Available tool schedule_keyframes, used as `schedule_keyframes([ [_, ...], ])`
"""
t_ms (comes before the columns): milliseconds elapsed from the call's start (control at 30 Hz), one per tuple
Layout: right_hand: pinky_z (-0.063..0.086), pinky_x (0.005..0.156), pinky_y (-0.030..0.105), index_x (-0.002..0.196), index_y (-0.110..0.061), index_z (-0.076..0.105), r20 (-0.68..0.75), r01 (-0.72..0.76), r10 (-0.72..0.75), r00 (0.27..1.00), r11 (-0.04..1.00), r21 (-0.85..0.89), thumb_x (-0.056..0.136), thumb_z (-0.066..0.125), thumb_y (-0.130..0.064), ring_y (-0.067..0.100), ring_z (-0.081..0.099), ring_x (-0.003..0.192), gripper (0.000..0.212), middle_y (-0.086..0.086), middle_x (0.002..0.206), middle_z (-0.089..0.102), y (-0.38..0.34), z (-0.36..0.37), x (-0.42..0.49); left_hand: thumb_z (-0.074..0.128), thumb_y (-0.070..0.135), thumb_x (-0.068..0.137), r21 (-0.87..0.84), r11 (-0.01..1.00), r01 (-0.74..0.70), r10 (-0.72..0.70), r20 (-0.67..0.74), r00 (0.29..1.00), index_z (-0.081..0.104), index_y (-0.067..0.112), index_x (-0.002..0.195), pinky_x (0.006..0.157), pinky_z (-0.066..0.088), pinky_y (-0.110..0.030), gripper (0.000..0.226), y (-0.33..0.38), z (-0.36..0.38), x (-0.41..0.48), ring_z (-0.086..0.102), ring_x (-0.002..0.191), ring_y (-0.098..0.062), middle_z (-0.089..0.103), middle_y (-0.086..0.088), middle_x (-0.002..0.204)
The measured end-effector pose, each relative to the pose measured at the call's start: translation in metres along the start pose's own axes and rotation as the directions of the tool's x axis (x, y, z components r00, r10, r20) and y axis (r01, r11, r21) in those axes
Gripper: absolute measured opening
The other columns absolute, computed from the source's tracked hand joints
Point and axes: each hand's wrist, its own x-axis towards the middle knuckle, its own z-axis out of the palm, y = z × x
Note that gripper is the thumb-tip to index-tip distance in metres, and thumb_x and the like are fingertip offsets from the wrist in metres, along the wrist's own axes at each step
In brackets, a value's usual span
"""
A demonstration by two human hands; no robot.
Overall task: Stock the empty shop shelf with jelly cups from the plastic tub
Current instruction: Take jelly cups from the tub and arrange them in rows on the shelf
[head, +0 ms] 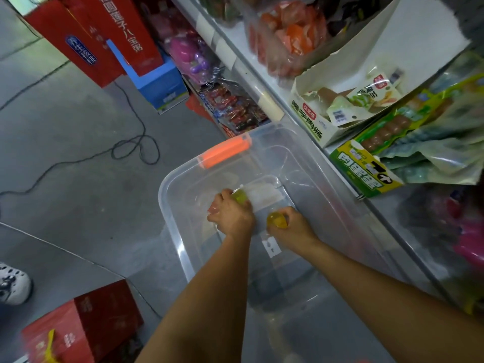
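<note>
- Far left edge: a white shoe [13, 282] on the grey floor. Just right of it, in the bottom corner, there's a red gift box [86, 326] with a yellow tassel.
- Top left: some tall red cartons [104, 35] with a blue box [162, 85] right beside them. A dark cable [131, 150] loops over the floor in front.
- Middle: the clear plastic tub [172, 231] sits on the floor, hard up against the shelving, with an orange latch [225, 151] on its far end. Both hands are down inside it.
- The left hand [230, 214] is knuckles-up and curled around a jelly cup [240, 197]. The cup is small and see-through yellow-green, with a pale lid edge poking out past the fingers. There's a pinkish sheen at the hand's left side, can't tell what that is.
- The right hand [296, 226], just beside it, has its fingers wrapped round a second jelly cup [277, 221]. This one is glossy amber-yellow and bulges out on the thumb side.
- Also in the tub: a whitish patch on the bottom just beyond the left hand, and a white sticker [271, 247] near the right wrist.
- Right: the shelf [248, 74] edge runs along the tub's far side. On it there's a clear bag of orange snacks [288, 35], then a white carton [314, 121] with loose packets inside. After that comes a green box [364, 174] stuffed with crinkly green packs, overhanging the edge.
- The lower level, far right, shows only blurry pink stuff.
</note>
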Motion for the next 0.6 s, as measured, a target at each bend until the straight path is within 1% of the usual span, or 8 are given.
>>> schedule_keyframes([
  [167, 0.055, 0.079, 0.037, 0.103, -0.014, 0.061, -0.019, -0.002, 0.004, 1.000, 0.997, 0.078, 0.077, 0.072, -0.020, 0.022, 0.065, 0.088, 0.029, 0.003, 0.091, 0.067, 0.001, -0.001, -0.008, 0.064, 0.029, 0.089, 0.116, 0.971, -0.207, 0.200, 0.072, 0.977, 0.054, 0.023, 0.119, 0.097, 0.035, -0.040, 0.032, -0.012, -0.003, -0.010, 0.041, 0.119, -0.036, 0.049, 0.000, 0.128],
  [267, 0.053, 0.078, 0.034, 0.101, -0.014, 0.062, -0.037, -0.004, 0.008, 0.999, 0.994, 0.111, 0.075, 0.075, -0.017, 0.022, 0.064, 0.087, 0.030, 0.002, 0.090, 0.067, 0.003, -0.003, -0.018, 0.070, 0.027, 0.083, 0.135, 0.954, -0.268, 0.251, 0.131, 0.959, 0.059, 0.023, 0.113, 0.095, 0.031, -0.035, 0.033, -0.016, -0.005, -0.023, 0.049, 0.114, -0.031, 0.053, -0.001, 0.122],
  [333, 0.052, 0.075, 0.032, 0.101, -0.014, 0.062, -0.053, -0.013, 0.020, 0.998, 0.991, 0.136, 0.074, 0.075, -0.016, 0.022, 0.063, 0.085, 0.030, 0.003, 0.090, 0.067, 0.003, -0.006, -0.024, 0.073, 0.032, 0.080, 0.062, 0.967, -0.248, 0.235, 0.173, 0.956, 0.061, 0.024, 0.109, 0.101, 0.037, -0.038, 0.032, -0.015, -0.008, -0.033, 0.055, 0.109, -0.029, 0.056, -0.002, 0.117],
  [400, 0.050, 0.069, 0.029, 0.102, -0.015, 0.060, -0.055, -0.028, 0.039, 0.998, 0.981, 0.193, 0.075, 0.075, -0.014, 0.020, 0.062, 0.082, 0.030, 0.003, 0.090, 0.066, -0.001, -0.013, -0.035, 0.077, 0.037, 0.072, -0.077, 0.977, -0.200, 0.212, 0.212, 0.954, 0.060, 0.030, 0.097, 0.098, 0.046, -0.044, 0.032, -0.015, -0.009, -0.043, 0.060, 0.100, -0.027, 0.060, -0.001, 0.109],
  [433, 0.048, 0.065, 0.027, 0.102, -0.016, 0.059, -0.059, -0.032, 0.047, 0.997, 0.974, 0.225, 0.076, 0.073, -0.014, 0.018, 0.061, 0.079, 0.030, 0.002, 0.089, 0.065, -0.002, -0.017, -0.040, 0.079, 0.037, 0.066, -0.164, 0.971, -0.173, 0.207, 0.219, 0.953, 0.059, 0.031, 0.090, 0.092, 0.050, -0.045, 0.032, -0.015, -0.010, -0.047, 0.062, 0.095, -0.027, 0.062, -0.001, 0.104],
  [500, 0.045, 0.060, 0.026, 0.102, -0.018, 0.057, -0.078, -0.028, 0.051, 0.996, 0.959, 0.281, 0.077, 0.070, -0.018, 0.018, 0.060, 0.075, 0.028, 0.002, 0.088, 0.064, -0.004, -0.025, -0.053, 0.083, 0.027, 0.062, -0.320, 0.940, -0.123, 0.206, 0.242, 0.948, 0.058, 0.029, 0.085, 0.077, 0.054, -0.039, 0.034, -0.013, -0.019, -0.062, 0.063, 0.084, -0.025, 0.064, -0.003, 0.098],
  [567, 0.045, 0.059, 0.028, 0.100, -0.017, 0.055, -0.129, -0.012, 0.056, 0.990, 0.949, 0.315, 0.070, 0.070, -0.030, 0.021, 0.062, 0.075, 0.036, 0.004, 0.089, 0.064, -0.006, -0.033, -0.072, 0.080, 0.013, 0.072, -0.448, 0.889, -0.093, 0.233, 0.267, 0.935, 0.057, 0.024, 0.090, 0.060, 0.047, -0.028, 0.031, -0.008, -0.039, -0.085, 0.057, 0.074, -0.019, 0.061, -0.002, 0.090],
  [600, 0.045, 0.057, 0.027, 0.101, -0.012, 0.056, -0.152, 0.001, 0.053, 0.987, 0.942, 0.336, 0.064, 0.068, -0.035, 0.020, 0.063, 0.073, 0.045, 0.004, 0.086, 0.064, -0.008, -0.038, -0.082, 0.077, 0.008, 0.078, -0.495, 0.865, -0.085, 0.253, 0.282, 0.925, 0.056, 0.024, 0.093, 0.057, 0.045, -0.026, 0.030, -0.007, -0.047, -0.097, 0.055, 0.073, -0.017, 0.059, 0.001, 0.087],
])
